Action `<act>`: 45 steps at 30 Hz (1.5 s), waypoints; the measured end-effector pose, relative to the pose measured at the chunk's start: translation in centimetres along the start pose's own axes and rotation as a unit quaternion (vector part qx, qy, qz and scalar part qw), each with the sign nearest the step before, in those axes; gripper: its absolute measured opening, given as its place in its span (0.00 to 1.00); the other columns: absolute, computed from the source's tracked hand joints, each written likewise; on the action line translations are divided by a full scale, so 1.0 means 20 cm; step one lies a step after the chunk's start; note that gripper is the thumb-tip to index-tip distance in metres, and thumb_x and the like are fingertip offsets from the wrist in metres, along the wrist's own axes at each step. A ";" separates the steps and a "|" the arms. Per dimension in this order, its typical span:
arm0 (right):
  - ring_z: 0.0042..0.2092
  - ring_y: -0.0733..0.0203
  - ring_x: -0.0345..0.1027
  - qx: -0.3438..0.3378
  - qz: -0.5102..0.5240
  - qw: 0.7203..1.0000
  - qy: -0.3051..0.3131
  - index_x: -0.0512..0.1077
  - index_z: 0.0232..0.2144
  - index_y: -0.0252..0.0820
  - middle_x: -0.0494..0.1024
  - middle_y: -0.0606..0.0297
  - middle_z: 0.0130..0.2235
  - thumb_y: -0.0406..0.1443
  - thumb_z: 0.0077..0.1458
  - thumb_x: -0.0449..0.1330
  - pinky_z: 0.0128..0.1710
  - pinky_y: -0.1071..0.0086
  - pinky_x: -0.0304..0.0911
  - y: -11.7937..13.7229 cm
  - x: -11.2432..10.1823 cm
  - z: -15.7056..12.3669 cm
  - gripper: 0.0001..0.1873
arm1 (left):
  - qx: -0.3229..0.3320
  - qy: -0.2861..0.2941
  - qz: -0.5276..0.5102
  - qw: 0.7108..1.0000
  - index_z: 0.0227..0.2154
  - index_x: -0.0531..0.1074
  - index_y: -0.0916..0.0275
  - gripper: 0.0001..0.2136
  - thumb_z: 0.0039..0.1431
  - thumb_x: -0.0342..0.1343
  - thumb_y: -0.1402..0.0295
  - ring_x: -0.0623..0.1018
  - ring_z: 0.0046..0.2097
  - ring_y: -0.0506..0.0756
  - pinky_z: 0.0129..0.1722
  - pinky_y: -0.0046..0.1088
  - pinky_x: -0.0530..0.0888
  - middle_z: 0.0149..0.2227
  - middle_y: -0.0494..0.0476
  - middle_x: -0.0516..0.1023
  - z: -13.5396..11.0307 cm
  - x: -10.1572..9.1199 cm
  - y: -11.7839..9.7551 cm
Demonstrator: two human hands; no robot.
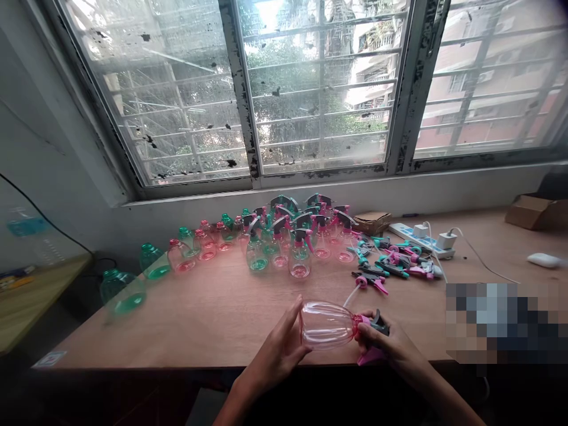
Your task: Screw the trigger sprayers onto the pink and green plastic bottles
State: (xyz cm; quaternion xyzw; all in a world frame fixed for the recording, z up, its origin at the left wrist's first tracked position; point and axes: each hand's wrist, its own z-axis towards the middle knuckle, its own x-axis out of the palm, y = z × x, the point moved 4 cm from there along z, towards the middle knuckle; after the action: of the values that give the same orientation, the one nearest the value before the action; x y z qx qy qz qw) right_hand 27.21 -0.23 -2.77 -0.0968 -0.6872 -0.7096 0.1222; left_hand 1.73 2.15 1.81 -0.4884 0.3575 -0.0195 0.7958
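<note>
A clear pink spray bottle (326, 324) lies sideways between my hands near the table's front edge. My left hand (280, 346) cups the bottle's base with fingers curled against it. My right hand (385, 346) is closed round the pink and grey trigger head (375, 328) fitted at the bottle's neck. Just beyond lie several loose trigger heads (390, 263) with dip tubes. Farther back stands a cluster of finished spray bottles (295, 236), pink and green.
Open pink and green bottles without heads (177, 257) trail to the left across the wooden table (213, 313). A white power strip (421, 235) with plugs, a small cardboard box (373, 222), another box (535, 212) and a white mouse (545, 259) sit right. A barred window (319, 89) is behind.
</note>
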 end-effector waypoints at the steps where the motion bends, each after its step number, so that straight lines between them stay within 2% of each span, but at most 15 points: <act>1: 0.24 0.60 0.72 0.001 0.001 1.000 0.001 0.72 0.36 0.40 0.80 0.65 0.25 0.48 0.49 0.72 0.25 0.66 0.71 0.00 0.00 0.00 0.21 | 0.001 0.002 -0.011 1.000 0.69 0.43 0.47 0.43 0.59 0.63 0.71 0.56 0.71 0.64 0.69 0.48 0.55 0.72 0.57 0.51 0.00 0.00 0.00; 4: 0.24 0.60 0.71 0.000 0.000 1.000 0.000 0.72 0.36 0.40 0.80 0.66 0.24 0.48 0.48 0.72 0.25 0.67 0.71 0.00 0.00 0.00 0.22 | -0.003 0.006 -0.030 1.000 0.69 0.42 0.48 0.49 0.53 0.68 0.69 0.57 0.70 0.65 0.69 0.48 0.57 0.71 0.59 0.53 0.01 0.00 -0.01; 8: 0.24 0.61 0.71 -0.003 -0.006 1.000 -0.006 0.72 0.35 0.39 0.80 0.65 0.23 0.49 0.49 0.71 0.25 0.69 0.70 0.02 0.00 0.00 0.22 | -0.012 0.000 -0.003 1.000 0.68 0.48 0.47 0.44 0.54 0.68 0.67 0.58 0.70 0.64 0.69 0.48 0.55 0.72 0.57 0.51 0.01 -0.01 -0.01; 11: 0.23 0.61 0.71 -0.006 -0.004 1.000 -0.019 0.72 0.34 0.39 0.80 0.65 0.23 0.49 0.47 0.72 0.24 0.69 0.69 0.03 0.01 -0.01 0.22 | -0.015 -0.010 0.003 1.000 0.68 0.48 0.47 0.41 0.57 0.65 0.68 0.60 0.69 0.63 0.69 0.47 0.57 0.71 0.57 0.53 0.00 0.00 0.00; 16: 0.23 0.59 0.72 -0.008 -0.012 1.000 -0.010 0.72 0.34 0.40 0.80 0.65 0.23 0.49 0.47 0.72 0.25 0.66 0.70 0.04 0.02 -0.01 0.22 | -0.011 -0.007 -0.013 1.000 0.69 0.40 0.47 0.52 0.51 0.70 0.71 0.59 0.69 0.64 0.69 0.49 0.56 0.70 0.58 0.56 0.00 0.00 0.01; 20: 0.24 0.60 0.71 -0.005 -0.008 1.000 -0.005 0.73 0.34 0.40 0.80 0.65 0.24 0.49 0.48 0.72 0.25 0.67 0.69 0.04 0.01 0.00 0.22 | -0.004 0.002 -0.008 1.000 0.69 0.43 0.49 0.46 0.55 0.66 0.71 0.57 0.70 0.65 0.69 0.48 0.55 0.71 0.59 0.53 0.01 0.01 0.01; 23: 0.24 0.60 0.71 -0.002 -0.006 1.000 -0.005 0.73 0.34 0.39 0.80 0.65 0.24 0.49 0.48 0.72 0.26 0.67 0.69 0.03 0.01 0.00 0.22 | -0.007 0.007 -0.020 1.000 0.70 0.42 0.48 0.43 0.59 0.62 0.72 0.61 0.69 0.65 0.68 0.46 0.59 0.72 0.59 0.51 0.01 0.01 0.01; 28: 0.24 0.59 0.71 0.001 0.001 1.000 -0.025 0.73 0.34 0.40 0.79 0.66 0.24 0.49 0.45 0.73 0.25 0.66 0.69 0.03 0.02 -0.01 0.23 | -0.030 0.014 -0.040 0.999 0.70 0.36 0.47 0.55 0.50 0.70 0.72 0.63 0.67 0.65 0.66 0.47 0.62 0.69 0.59 0.58 0.01 0.02 0.03; 31: 0.23 0.59 0.71 0.001 -0.006 0.999 -0.033 0.73 0.34 0.40 0.78 0.67 0.24 0.50 0.44 0.73 0.25 0.66 0.68 0.03 0.03 -0.01 0.24 | -0.032 0.000 -0.024 0.999 0.70 0.42 0.49 0.51 0.51 0.70 0.70 0.64 0.67 0.66 0.66 0.48 0.62 0.70 0.61 0.57 0.01 0.01 0.03; 35: 0.23 0.59 0.70 0.002 -0.006 1.000 -0.030 0.72 0.33 0.41 0.77 0.68 0.24 0.51 0.44 0.73 0.25 0.65 0.69 0.04 0.04 -0.02 0.24 | -0.017 -0.015 -0.024 0.999 0.69 0.45 0.48 0.40 0.60 0.61 0.69 0.65 0.66 0.64 0.66 0.46 0.62 0.70 0.59 0.56 0.01 0.01 0.03; 37: 0.23 0.58 0.70 0.002 -0.005 1.000 -0.027 0.72 0.33 0.41 0.77 0.68 0.23 0.51 0.44 0.73 0.24 0.65 0.69 0.04 0.04 -0.02 0.24 | -0.022 -0.007 -0.042 0.999 0.69 0.42 0.47 0.43 0.58 0.63 0.69 0.66 0.66 0.64 0.65 0.46 0.64 0.70 0.59 0.56 0.01 0.01 0.03; 39: 0.23 0.59 0.70 -0.002 -0.001 1.000 -0.022 0.72 0.33 0.41 0.77 0.68 0.23 0.50 0.45 0.73 0.24 0.66 0.68 0.04 0.04 -0.02 0.23 | -0.027 0.005 -0.059 0.998 0.70 0.39 0.47 0.51 0.52 0.69 0.70 0.66 0.65 0.65 0.64 0.46 0.66 0.69 0.60 0.58 0.01 0.02 0.03; 41: 0.23 0.60 0.70 -0.004 0.005 1.000 -0.016 0.72 0.34 0.41 0.77 0.69 0.23 0.49 0.46 0.73 0.25 0.67 0.67 0.03 0.04 -0.02 0.23 | -0.029 0.007 -0.057 0.998 0.70 0.39 0.48 0.54 0.48 0.71 0.70 0.66 0.65 0.67 0.64 0.47 0.67 0.69 0.61 0.57 0.02 0.01 0.02; 45: 0.23 0.60 0.70 0.002 -0.002 1.000 -0.011 0.72 0.35 0.41 0.77 0.69 0.22 0.49 0.44 0.73 0.25 0.66 0.68 0.03 0.03 -0.01 0.23 | -0.012 -0.007 -0.018 1.000 0.69 0.45 0.49 0.42 0.58 0.64 0.70 0.64 0.66 0.65 0.66 0.46 0.62 0.70 0.59 0.55 0.01 0.00 0.02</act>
State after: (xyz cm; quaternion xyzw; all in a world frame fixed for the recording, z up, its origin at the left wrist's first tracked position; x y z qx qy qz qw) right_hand 26.73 -0.53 -2.08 -0.1030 -0.6904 -0.7071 0.1129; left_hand 1.74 2.46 1.56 -0.5042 0.3430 -0.0261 0.7921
